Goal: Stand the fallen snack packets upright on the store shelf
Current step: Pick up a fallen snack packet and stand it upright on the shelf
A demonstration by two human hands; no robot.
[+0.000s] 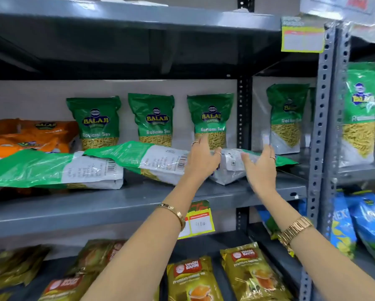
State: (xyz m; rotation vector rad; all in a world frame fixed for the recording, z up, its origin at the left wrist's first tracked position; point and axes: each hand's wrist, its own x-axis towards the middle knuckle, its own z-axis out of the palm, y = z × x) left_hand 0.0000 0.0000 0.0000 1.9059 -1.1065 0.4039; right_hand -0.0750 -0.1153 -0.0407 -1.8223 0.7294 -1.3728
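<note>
A: Start big — what is there?

B: A grey metal shelf point(138, 205), smooth painted steel on perforated uprights. At its back stand 3 upright green packets point(151, 120) against the wall. In front of them lie 3 fallen ones, flat on their faces with the barcode sides up: the left fallen packet point(51, 170), the middle fallen packet point(147, 159) overlapping its end, and the right fallen packet point(232, 166) at the shelf's right end.

A: And the hands?

B: Both are at that right one. The left hand point(200, 158) has its fingers spread over the packet's left part; the right hand point(261, 168) flanks it, palm inward. Neither has closed — they bracket it loosely, and I cannot tell if the fingertips touch.

A: How will it handle?

B: Light, I judge, and soft: a glossy, crinkled plastic pouch with loose sev inside that will shift as it tips. The film looks slippery, so I would pinch both side edges near the green top, then settle it on its gusseted white bottom.

A: Smaller things?

B: A yellow price tag point(200, 222) on the shelf lip.
</note>
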